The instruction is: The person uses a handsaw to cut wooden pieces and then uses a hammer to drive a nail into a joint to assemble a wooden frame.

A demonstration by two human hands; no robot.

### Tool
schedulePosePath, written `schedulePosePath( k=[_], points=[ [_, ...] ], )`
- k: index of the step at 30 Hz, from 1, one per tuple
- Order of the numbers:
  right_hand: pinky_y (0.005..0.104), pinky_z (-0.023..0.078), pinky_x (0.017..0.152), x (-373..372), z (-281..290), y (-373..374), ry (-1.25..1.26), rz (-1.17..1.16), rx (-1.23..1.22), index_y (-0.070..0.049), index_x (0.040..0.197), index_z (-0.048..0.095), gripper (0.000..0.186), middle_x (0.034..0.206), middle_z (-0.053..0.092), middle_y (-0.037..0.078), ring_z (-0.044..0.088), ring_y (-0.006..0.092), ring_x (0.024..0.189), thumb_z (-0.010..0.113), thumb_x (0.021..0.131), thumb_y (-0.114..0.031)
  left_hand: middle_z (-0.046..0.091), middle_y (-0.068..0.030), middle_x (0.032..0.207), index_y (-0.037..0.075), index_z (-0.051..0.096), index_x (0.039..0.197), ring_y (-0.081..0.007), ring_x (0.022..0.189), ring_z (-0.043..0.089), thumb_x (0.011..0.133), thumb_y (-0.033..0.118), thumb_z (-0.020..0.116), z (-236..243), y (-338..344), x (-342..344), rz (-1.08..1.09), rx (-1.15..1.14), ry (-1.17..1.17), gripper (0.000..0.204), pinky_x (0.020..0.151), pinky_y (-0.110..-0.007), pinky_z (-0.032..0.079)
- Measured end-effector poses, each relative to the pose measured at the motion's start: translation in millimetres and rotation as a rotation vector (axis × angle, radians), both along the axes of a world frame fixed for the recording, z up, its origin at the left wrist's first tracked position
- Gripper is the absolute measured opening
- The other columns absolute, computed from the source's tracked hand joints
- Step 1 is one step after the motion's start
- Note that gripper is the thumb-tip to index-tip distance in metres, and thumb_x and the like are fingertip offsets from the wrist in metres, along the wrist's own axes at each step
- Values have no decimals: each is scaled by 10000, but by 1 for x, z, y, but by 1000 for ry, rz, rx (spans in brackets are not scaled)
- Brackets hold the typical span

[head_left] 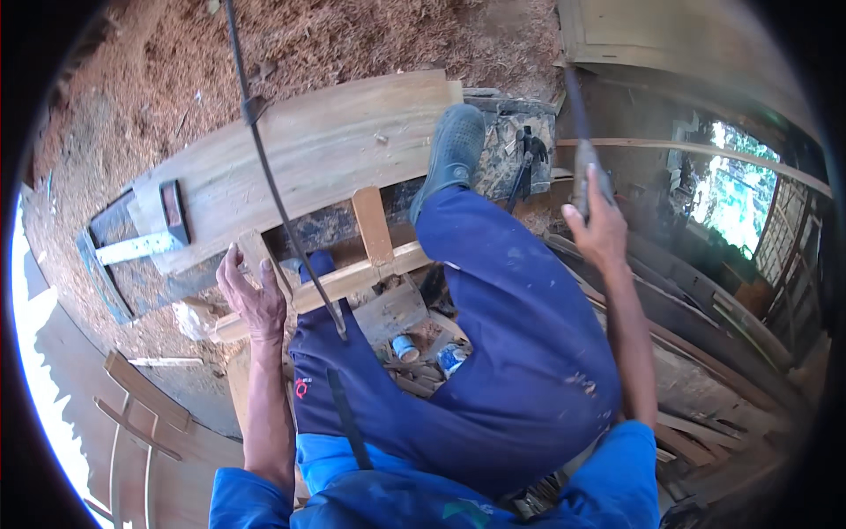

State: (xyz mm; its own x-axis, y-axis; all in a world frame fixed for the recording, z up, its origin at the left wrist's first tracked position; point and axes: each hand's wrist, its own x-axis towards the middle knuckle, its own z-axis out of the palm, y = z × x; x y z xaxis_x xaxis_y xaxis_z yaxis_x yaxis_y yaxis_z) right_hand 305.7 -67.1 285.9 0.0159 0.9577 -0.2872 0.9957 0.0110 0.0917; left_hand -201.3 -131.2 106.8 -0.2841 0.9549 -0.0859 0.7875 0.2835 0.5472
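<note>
My right hand is raised at the right, its fingers wrapped round the grey handle of a tool with a narrow dark blade. The blade points away from me and is blurred, so its exact kind is unclear. At the left, my left hand holds nothing. Its fingers are bent and apart, beside an upright wood piece and a long wooden rail. A short wood block stands against the rail. Beyond lies a wide thin board, with my shoe at its right end.
A try square lies by the board's left end. A hammer rests on the worn bench's right end. A dark rod or cord crosses the view. Two small cans sit among scraps between my legs. Planks lean at right.
</note>
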Motion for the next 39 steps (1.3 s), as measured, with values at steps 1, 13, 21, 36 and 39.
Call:
schedulePosePath(
  k=[1,13,21,36,39],
  points=[
    [489,479,868,9,-36,-10,-34,-84,-69,-26,1538,261,864,1171,650,235,641,413,998,618,862,-430,556,-206,1210,11,491,1348,-359,1114,542,918,255,668,11,25,19,-146,82,-98,525,954,-463,424],
    [472,406,970,20,-232,-89,218,-235,365,-49,1449,444,651,1111,533,159,523,337,1077,633,879,-299,393,-157,1425,52,349,1476,-347,1399,268,901,655,488,-120,194,142,-516,80,468,845,1172,-613,54],
    [373,460,959,47,-274,-108,852,-1176,98,-30,1471,372,596,1362,496,184,572,285,1132,549,993,-340,410,-144,1354,66,383,1435,-344,1351,302,885,674,499,-118,191,156,-518,134,391,828,1175,-601,51],
    [265,493,503,42,-245,-108,1043,-1449,540,-8,1037,530,176,778,579,46,549,88,590,557,1006,-179,439,-135,1400,71,383,1474,-314,1385,307,921,593,508,-128,187,160,-540,95,464,770,1180,-569,71],
    [268,480,489,-19,-208,-120,1231,-1517,744,-23,973,495,165,813,602,69,574,108,591,549,1007,-175,438,-141,1433,68,365,1490,-320,1390,319,931,603,483,-128,189,154,-547,127,407,783,1178,-567,74]
  ],
)
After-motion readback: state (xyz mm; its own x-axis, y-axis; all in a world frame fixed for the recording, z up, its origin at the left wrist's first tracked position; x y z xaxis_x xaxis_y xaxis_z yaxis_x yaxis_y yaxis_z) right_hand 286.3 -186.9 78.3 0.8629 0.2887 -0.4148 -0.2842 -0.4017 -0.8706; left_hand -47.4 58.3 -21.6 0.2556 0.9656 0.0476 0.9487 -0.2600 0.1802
